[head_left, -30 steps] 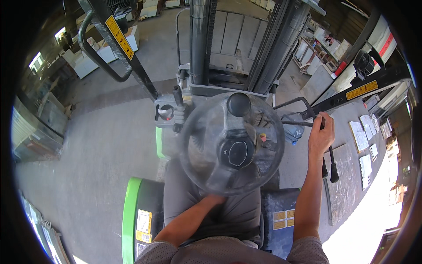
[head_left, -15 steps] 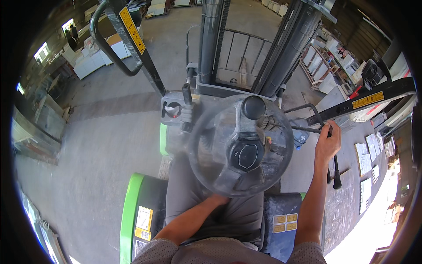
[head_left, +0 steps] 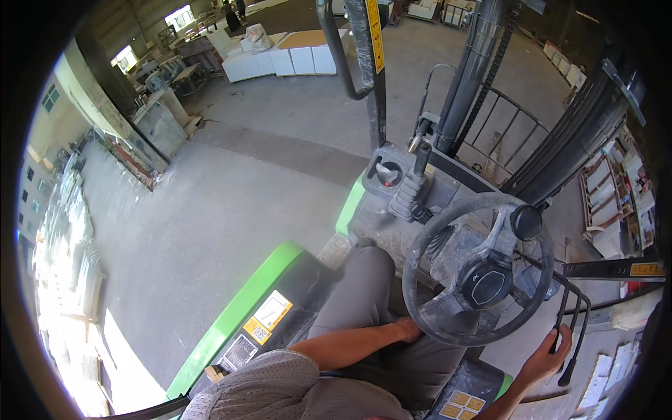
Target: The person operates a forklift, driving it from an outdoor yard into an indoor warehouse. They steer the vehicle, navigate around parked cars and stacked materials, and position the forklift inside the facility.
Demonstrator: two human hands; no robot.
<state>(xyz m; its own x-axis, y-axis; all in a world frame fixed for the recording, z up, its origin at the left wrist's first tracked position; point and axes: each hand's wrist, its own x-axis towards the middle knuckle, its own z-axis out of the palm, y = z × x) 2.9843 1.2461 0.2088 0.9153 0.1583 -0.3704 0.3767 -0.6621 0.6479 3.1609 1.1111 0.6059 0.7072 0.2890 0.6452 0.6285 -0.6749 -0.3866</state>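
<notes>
Ahead of my lap is a black steering wheel [head_left: 417, 306] with a dark hub and a round spinner knob [head_left: 526, 222]. My left hand [head_left: 407, 329] lies low over my thigh, close by the wheel's lower left rim. Its fingers are turned away and partly hidden, so I cannot tell how they are held. To the right of the wheel, my right hand [head_left: 547, 358] is closed around a black control lever [head_left: 556, 341]. Another lever with a black knob [head_left: 567, 372] stands just beside it.
A ribbed-boot lever [head_left: 422, 159] rises from the dusty front panel, left of the wheel. Beyond stands the dark lift mast [head_left: 470, 77]. A green-edged fender [head_left: 241, 315] is at my left. Pale stacked slabs [head_left: 301, 61] and a worn pillar [head_left: 105, 105] stand across the concrete floor.
My view has swung left, so the wheel and mast sit farther right and look tilted. My right hand stays at the levers. My left hand remains low by the wheel.
</notes>
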